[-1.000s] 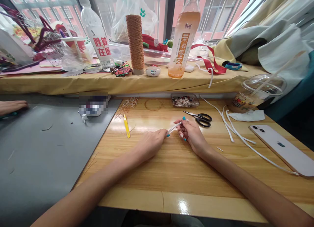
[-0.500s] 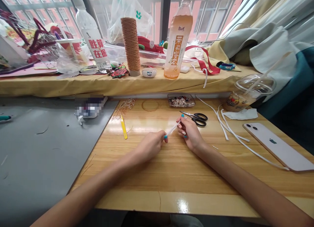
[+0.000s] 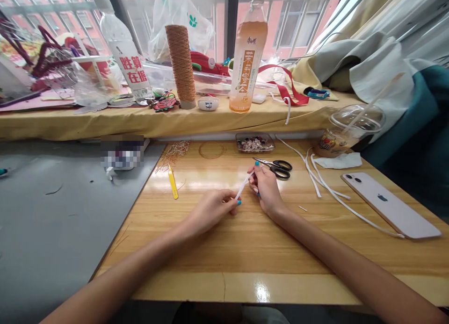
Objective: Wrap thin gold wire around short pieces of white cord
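Note:
Between my two hands runs a short white strip, slanting up to the right just above the wooden table. My left hand pinches its lower end between thumb and fingers. At the upper end, my right hand grips it with thumb and forefinger, the other fingers curled in. Right behind the right hand lie black-handled scissors, blades pointing left. Yellow tweezers rest to the left of my hands. Longer white cords lie to the right, and a tiny white offcut sits near my right wrist.
A clear box of small parts stands at the table's back, with loose thread and a thread coil to its left. A phone and a drink cup are at right. Bottles and a brown thread spool line the ledge.
The white strip now bends slightly, where it was straighter. My left thumb has shifted on its lower end. The whole view has slid a little, moving everything leftward.

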`<state>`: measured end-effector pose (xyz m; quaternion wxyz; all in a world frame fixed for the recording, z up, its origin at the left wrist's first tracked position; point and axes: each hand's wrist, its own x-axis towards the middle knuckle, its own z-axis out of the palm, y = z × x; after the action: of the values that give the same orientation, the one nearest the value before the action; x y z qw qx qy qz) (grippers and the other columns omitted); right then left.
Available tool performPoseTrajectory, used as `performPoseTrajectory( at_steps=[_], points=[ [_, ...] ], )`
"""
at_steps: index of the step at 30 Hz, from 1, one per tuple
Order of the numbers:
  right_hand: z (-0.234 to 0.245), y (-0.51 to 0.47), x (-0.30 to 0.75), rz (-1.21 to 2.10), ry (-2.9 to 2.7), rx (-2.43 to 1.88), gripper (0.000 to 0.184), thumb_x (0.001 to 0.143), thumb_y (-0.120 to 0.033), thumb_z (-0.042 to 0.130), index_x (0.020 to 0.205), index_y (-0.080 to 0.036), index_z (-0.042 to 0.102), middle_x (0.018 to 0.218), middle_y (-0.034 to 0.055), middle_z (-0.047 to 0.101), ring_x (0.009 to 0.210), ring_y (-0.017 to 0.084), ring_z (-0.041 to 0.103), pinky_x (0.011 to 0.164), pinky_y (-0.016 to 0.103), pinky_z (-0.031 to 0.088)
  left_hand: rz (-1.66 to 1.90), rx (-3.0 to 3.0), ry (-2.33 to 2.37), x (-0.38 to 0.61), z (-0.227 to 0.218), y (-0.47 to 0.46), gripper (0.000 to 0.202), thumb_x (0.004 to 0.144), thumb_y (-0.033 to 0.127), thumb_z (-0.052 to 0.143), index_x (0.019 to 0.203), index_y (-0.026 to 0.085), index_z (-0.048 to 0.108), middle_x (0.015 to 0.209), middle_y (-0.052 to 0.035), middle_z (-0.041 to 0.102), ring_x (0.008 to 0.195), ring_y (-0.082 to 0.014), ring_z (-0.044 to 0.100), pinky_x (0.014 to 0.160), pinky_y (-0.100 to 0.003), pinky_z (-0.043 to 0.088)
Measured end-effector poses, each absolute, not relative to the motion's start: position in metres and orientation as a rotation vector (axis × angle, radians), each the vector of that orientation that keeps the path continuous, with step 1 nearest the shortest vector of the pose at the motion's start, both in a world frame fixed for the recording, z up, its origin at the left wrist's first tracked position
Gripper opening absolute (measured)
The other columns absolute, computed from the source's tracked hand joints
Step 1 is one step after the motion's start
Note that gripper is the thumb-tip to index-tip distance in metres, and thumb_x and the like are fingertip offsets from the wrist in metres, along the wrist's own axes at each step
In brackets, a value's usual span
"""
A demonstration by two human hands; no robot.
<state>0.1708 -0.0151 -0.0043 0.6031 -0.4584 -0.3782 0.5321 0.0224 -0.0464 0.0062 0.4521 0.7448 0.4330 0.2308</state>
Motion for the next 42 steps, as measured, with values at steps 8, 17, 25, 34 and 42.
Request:
performPoseTrajectory(
  at_steps=[8,17,25,34,42],
  points=[
    [0.004,-0.011,0.178,1.433,-0.863,-1.094,0.019,0.077,-0.028,0.044,0.066,-0.013,0.051,0.038,-0.0087,0.035,0.026,0.0,0.02,0.029,0.015,0.012,0.53,1.635,1.086,0.018,0.013,-0.044,0.024,0.075,0.029,0.045,0.082,0.012,0.06,0.052,0.003,0.053,0.04,-0.0055,0.034,0.041,-0.017,0.024],
    [0.004,-0.008,0.177,1.415,-0.921,-1.098,0.029,0.076,-0.035,0.047,0.055,-0.015,0.047,0.035,-0.0088,0.032,0.025,0.001,0.017,0.028,0.016,0.009,0.544,1.548,0.901,0.021,0.01,-0.046,0.029,0.075,0.036,0.048,0.085,0.012,0.059,0.058,0.0001,0.057,0.044,-0.0057,0.039,0.043,-0.016,0.026],
    [0.002,-0.013,0.176,1.363,-1.317,-1.093,0.041,0.076,-0.051,0.042,0.072,-0.014,0.061,0.04,-0.0069,0.036,0.032,0.003,0.026,0.031,0.017,0.015,0.53,1.464,1.03,0.025,0.015,-0.044,0.024,0.073,0.032,0.049,0.081,0.012,0.059,0.064,0.0005,0.058,0.034,-0.0022,0.029,0.037,-0.017,0.021],
    [0.002,-0.016,0.169,1.562,-1.332,-0.968,0.044,0.076,-0.051,0.043,0.096,-0.014,0.056,0.05,-0.0053,0.045,0.035,0.004,0.035,0.034,0.018,0.023,0.719,1.442,1.06,0.024,0.007,-0.041,0.02,0.07,0.031,0.054,0.067,0.011,0.056,0.054,0.0028,0.052,0.036,-0.0024,0.03,0.036,-0.016,0.02],
    [0.014,-0.033,0.166,1.695,-1.686,-1.007,0.036,0.07,-0.035,0.056,0.102,-0.017,0.054,0.072,-0.0004,0.059,0.036,0.002,0.039,0.033,0.017,0.026,1.001,1.025,0.895,0.015,0.014,-0.033,0.046,0.073,0.045,0.051,0.101,0.009,0.055,0.035,0.0082,0.03,0.033,-0.0038,0.022,0.037,-0.017,0.017]
  ],
)
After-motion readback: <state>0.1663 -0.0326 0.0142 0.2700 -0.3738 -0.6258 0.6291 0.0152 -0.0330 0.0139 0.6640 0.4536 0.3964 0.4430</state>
